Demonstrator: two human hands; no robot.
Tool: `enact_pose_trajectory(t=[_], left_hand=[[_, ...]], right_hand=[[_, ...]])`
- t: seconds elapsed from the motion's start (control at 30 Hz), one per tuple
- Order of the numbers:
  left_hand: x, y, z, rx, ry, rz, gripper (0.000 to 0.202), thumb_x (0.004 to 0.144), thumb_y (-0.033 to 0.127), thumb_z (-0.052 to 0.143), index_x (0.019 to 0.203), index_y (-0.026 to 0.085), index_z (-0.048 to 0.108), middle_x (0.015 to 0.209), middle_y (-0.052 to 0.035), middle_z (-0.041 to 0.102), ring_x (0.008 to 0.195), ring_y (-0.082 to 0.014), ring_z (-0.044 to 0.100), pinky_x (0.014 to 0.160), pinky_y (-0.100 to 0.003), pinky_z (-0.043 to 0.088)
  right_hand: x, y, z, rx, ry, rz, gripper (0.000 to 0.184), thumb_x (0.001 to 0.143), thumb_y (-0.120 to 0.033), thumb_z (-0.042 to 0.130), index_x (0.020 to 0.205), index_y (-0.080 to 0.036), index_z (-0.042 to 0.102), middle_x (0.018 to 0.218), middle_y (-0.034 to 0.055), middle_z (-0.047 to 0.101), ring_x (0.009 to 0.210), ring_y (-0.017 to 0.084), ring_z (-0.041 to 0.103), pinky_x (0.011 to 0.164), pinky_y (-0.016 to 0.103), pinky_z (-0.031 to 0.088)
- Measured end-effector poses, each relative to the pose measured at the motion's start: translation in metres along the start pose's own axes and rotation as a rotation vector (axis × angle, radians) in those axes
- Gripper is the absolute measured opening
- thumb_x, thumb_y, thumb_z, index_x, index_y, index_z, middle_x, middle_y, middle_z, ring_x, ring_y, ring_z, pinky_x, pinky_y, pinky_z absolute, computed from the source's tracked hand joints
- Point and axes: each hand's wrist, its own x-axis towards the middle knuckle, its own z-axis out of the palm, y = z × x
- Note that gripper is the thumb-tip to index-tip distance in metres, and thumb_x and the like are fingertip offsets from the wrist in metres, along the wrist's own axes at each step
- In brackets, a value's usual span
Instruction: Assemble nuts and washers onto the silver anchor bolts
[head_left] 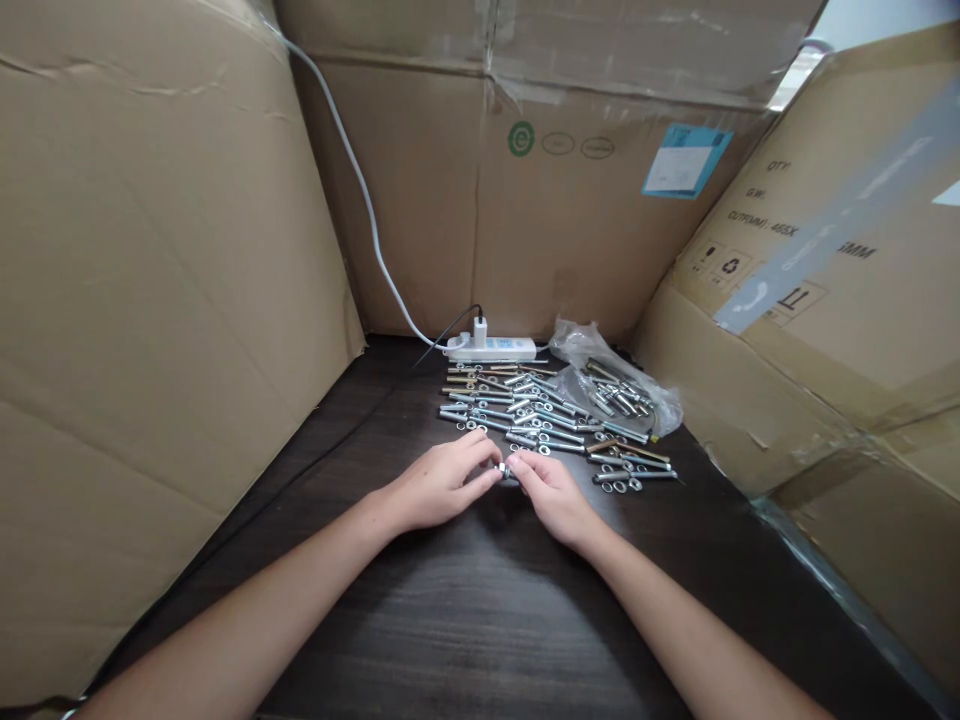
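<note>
My left hand [442, 482] and my right hand [552, 492] meet over the dark table, fingertips close together. Between them is a small shiny metal nut [504, 468], apparently on the end of a bolt whose shaft is mostly hidden by my right fingers. My left thumb and index finger pinch at the nut from the left. The right thumb and fingers close round the bolt from the other side. Just beyond my hands lie rows of metal bolts [559, 434] with loose nuts and washers among them. By the right end, washers and a nut [636, 485] lie near the front.
A clear plastic bag [581, 345] with more bolts lies at the back right. Behind the rows stands a white power strip [491, 349] with a plugged-in adapter. A black cable [330, 447] crosses the table's left side. Cardboard walls [420, 200] enclose the left, back and right.
</note>
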Motion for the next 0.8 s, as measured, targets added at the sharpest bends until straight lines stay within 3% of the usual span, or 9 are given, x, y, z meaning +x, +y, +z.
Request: enact_pose_trajectory(t=[0.13, 0.33, 0.43, 0.63, 0.8], left_hand=[[-0.0017, 0.0027, -0.0007, -0.029, 0.018, -0.015, 0.021, 0.087, 0.026, 0.048, 0.107, 0.021, 0.048, 0.098, -0.0023, 0.053, 0.078, -0.0134, 0.051, 0.070, -0.025, 0.044], [-0.0001, -0.0021, 0.0014, 0.019, -0.015, -0.002, 0.018, 0.092, 0.033, 0.041, 0.089, 0.019, 0.053, 0.089, -0.0013, 0.055, 0.079, -0.0141, 0.052, 0.073, -0.026, 0.043], [-0.0004, -0.0020, 0.0018, 0.011, -0.019, 0.010, 0.014, 0.091, 0.029, 0.043, 0.095, 0.020, 0.052, 0.091, -0.0010, 0.055, 0.080, -0.0137, 0.052, 0.070, -0.024, 0.043], [-0.0022, 0.0025, -0.0004, -0.014, 0.014, -0.007, 0.020, 0.087, 0.027, 0.050, 0.106, 0.021, 0.048, 0.098, -0.0013, 0.054, 0.082, -0.0135, 0.053, 0.069, -0.023, 0.043], [0.0008, -0.0008, 0.0020, 0.014, -0.017, -0.008, 0.020, 0.094, 0.033, 0.038, 0.092, 0.020, 0.053, 0.090, -0.0011, 0.055, 0.080, -0.0140, 0.053, 0.073, -0.025, 0.043]], right_hand=[[0.0001, -0.0014, 0.0002, 0.018, 0.004, 0.009, 0.035, 0.089, -0.045, 0.039, 0.069, -0.018, 0.046, 0.064, -0.0027, 0.037, 0.061, 0.012, 0.034, 0.059, 0.024, 0.030], [0.0009, 0.0028, -0.0005, -0.008, 0.012, -0.003, 0.036, 0.089, -0.045, 0.040, 0.065, -0.018, 0.043, 0.064, -0.0026, 0.035, 0.062, 0.012, 0.033, 0.060, 0.024, 0.030], [0.0016, 0.0027, -0.0008, -0.012, 0.016, -0.011, 0.036, 0.089, -0.044, 0.039, 0.066, -0.018, 0.045, 0.064, -0.0024, 0.037, 0.061, 0.012, 0.035, 0.060, 0.025, 0.031], [0.0006, -0.0037, -0.0005, 0.055, 0.023, -0.011, 0.027, 0.089, -0.041, 0.043, 0.083, -0.018, 0.055, 0.078, 0.0012, 0.055, 0.072, 0.015, 0.048, 0.068, 0.025, 0.038], [-0.0005, -0.0013, -0.0007, 0.051, 0.024, 0.017, 0.026, 0.089, -0.040, 0.043, 0.087, -0.018, 0.056, 0.080, 0.0016, 0.056, 0.073, 0.015, 0.049, 0.065, 0.025, 0.038]])
